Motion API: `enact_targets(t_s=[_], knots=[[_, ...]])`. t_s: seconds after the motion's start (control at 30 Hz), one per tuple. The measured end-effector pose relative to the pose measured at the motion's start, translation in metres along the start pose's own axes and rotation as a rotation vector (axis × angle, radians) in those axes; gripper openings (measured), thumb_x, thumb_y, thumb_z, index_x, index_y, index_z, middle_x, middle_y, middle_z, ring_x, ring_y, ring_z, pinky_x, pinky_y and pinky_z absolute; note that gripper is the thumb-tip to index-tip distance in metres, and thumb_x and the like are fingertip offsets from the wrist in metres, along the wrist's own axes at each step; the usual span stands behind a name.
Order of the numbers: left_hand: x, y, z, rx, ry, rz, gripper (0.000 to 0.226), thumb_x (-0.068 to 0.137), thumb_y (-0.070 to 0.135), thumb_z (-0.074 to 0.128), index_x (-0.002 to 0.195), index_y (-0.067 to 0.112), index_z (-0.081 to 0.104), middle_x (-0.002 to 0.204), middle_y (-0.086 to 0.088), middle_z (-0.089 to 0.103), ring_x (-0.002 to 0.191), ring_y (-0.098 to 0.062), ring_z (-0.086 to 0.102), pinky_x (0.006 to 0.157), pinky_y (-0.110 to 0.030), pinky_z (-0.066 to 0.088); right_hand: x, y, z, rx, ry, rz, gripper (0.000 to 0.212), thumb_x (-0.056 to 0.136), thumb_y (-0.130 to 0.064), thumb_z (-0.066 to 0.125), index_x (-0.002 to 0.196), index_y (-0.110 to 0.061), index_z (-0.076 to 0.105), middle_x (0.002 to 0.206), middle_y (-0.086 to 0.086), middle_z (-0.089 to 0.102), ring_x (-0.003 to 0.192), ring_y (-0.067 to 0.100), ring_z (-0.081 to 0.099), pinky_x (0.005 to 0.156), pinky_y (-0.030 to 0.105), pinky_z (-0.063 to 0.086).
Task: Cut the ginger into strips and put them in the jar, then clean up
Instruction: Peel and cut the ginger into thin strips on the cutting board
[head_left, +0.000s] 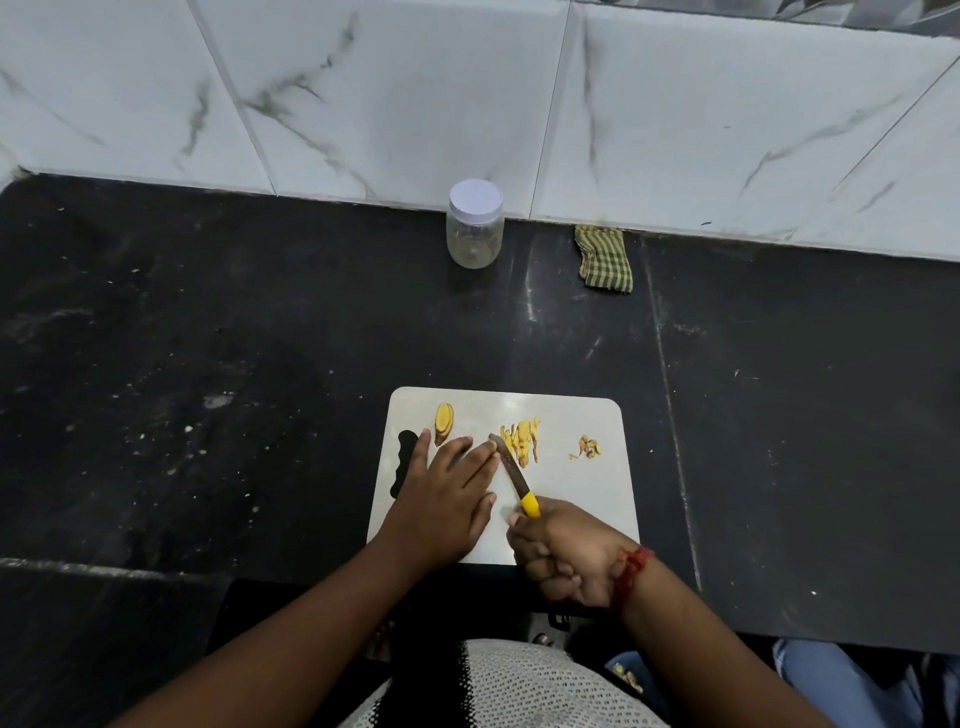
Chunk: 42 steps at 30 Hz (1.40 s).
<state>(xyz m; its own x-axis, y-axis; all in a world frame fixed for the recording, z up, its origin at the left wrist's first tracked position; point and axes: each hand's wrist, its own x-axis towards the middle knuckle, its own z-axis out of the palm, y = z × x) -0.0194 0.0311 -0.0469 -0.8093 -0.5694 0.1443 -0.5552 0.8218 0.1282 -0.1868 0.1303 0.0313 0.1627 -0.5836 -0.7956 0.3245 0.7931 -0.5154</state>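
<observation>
A white cutting board (566, 499) lies on the black counter near me. On it are a sliced ginger piece (443, 422) at the far left, a pile of ginger strips (521, 439) in the middle and small scraps (588, 447) to the right. My left hand (441, 499) lies flat on the board with straight fingers, fingertips beside the blade. My right hand (563, 556) grips the yellow handle of a knife (514, 475), whose blade tip touches the strips. A clear jar (474, 224) with a white lid stands shut at the back.
A green checked cloth (605, 258) lies folded against the marble wall, right of the jar. The black counter (208, 364) spreads wide on both sides of the board. A red thread band circles my right wrist (631, 571).
</observation>
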Motion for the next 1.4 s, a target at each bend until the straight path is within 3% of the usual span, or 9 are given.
enact_targets(t_s=[0.2,0.33,0.43,0.7,0.87,1.1,1.4], knots=[[0.001,0.001,-0.001,0.003,0.004,-0.01,0.048,0.099,0.041,0.044,0.138,0.017,0.059,0.143,-0.001,0.056,0.133,-0.025,0.05,0.114,-0.064,0.033,0.001,0.005,0.006,-0.371,0.217,-0.142,0.017,0.099,-0.032,0.045,0.096,-0.015,0.04,0.062,0.001,0.04,0.042,0.012,0.032,0.041,0.019,0.023],[0.001,0.001,-0.001,0.014,-0.001,-0.014,0.049,0.099,0.042,0.042,0.138,0.018,0.059,0.143,-0.001,0.057,0.133,-0.025,0.05,0.114,-0.064,0.033,0.006,0.008,0.0,-0.594,0.288,-0.174,0.024,0.097,-0.04,0.045,0.099,-0.016,0.042,0.07,0.005,0.048,0.046,0.013,0.04,0.04,0.024,0.029],[0.002,0.001,0.0,0.027,-0.003,-0.016,0.048,0.099,0.042,0.041,0.137,0.019,0.06,0.143,-0.001,0.058,0.132,-0.025,0.051,0.114,-0.064,0.033,0.008,0.01,-0.001,-0.682,0.307,-0.202,0.022,0.099,-0.037,0.045,0.102,-0.015,0.045,0.075,0.002,0.052,0.054,0.008,0.044,0.047,0.021,0.03],[0.003,0.0,0.004,0.045,0.018,-0.021,0.048,0.099,0.044,0.043,0.136,0.019,0.059,0.144,-0.004,0.054,0.131,-0.026,0.05,0.115,-0.062,0.033,0.011,0.006,0.001,-0.68,0.267,-0.156,0.024,0.1,-0.035,0.044,0.1,-0.012,0.041,0.075,0.008,0.049,0.049,0.012,0.042,0.041,0.024,0.031],[0.003,0.001,0.004,0.045,-0.002,-0.025,0.049,0.099,0.046,0.041,0.138,0.021,0.059,0.155,-0.005,0.046,0.135,-0.027,0.049,0.115,-0.063,0.034,0.003,0.004,0.004,-0.465,0.232,-0.089,0.022,0.097,-0.04,0.047,0.096,-0.019,0.043,0.072,0.007,0.047,0.043,0.012,0.038,0.039,0.02,0.03],[0.005,0.001,0.0,0.045,0.005,-0.025,0.048,0.098,0.047,0.042,0.135,0.022,0.061,0.155,-0.005,0.047,0.132,-0.027,0.052,0.116,-0.06,0.034,-0.003,0.001,0.007,-0.379,0.185,-0.062,0.018,0.099,-0.034,0.046,0.097,-0.017,0.042,0.069,0.004,0.043,0.041,0.01,0.033,0.04,0.02,0.025],[0.004,0.001,-0.001,0.031,0.002,-0.034,0.049,0.098,0.047,0.041,0.134,0.021,0.061,0.155,-0.006,0.045,0.131,-0.027,0.052,0.117,-0.06,0.033,-0.005,0.004,0.005,-0.589,0.25,-0.091,0.021,0.099,-0.033,0.047,0.098,-0.012,0.042,0.072,0.01,0.049,0.042,0.012,0.039,0.041,0.024,0.029]])
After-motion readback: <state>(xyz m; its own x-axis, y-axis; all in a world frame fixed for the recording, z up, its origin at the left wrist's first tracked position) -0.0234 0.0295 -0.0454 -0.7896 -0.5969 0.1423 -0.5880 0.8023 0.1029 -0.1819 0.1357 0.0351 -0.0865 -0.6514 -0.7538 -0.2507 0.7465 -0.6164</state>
